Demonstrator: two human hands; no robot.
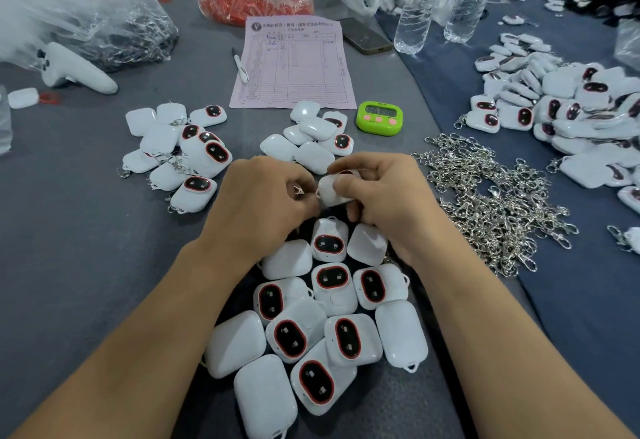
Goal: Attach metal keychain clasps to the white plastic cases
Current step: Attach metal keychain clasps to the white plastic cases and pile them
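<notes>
Mid-attachment: right hand (377, 192) grips white rounded plastic case (330, 192); left hand (266, 196) pinches small silver metal keychain clasp (298, 190) at case loop. Next: hook through, close.

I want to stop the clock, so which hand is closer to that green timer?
Right. The green timer lies straight beyond the right hand; the left hand sits farther off, to the timer's near left.
</notes>
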